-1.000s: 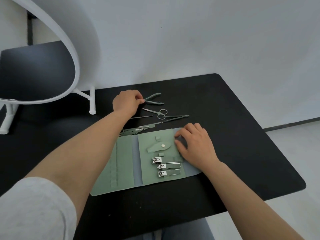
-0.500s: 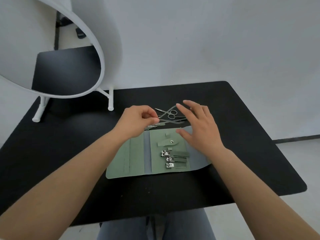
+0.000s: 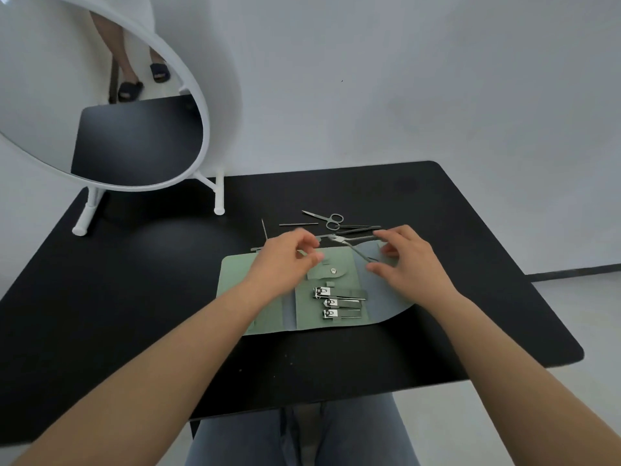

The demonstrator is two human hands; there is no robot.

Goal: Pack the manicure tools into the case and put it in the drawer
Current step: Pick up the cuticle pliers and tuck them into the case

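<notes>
The green case [image 3: 268,284] lies opened flat near the middle of the black desk [image 3: 470,297], with its front edge well back from the desk's front edge and a wide bare strip of desk on the right side. Three nail clippers [image 3: 337,302] sit in the loops of its middle panel. The left hand [image 3: 285,260] hovers over the case's upper left part, fingers loosely curled and holding nothing. The right hand [image 3: 408,260] pinches one handle of the cuticle nippers [image 3: 353,245] above the case's upper right corner. Behind the case, toward the wall, lie the small scissors [image 3: 327,219] and several thin tools. A round white mirror [image 3: 100,95] stands at the desk's far left corner.
</notes>
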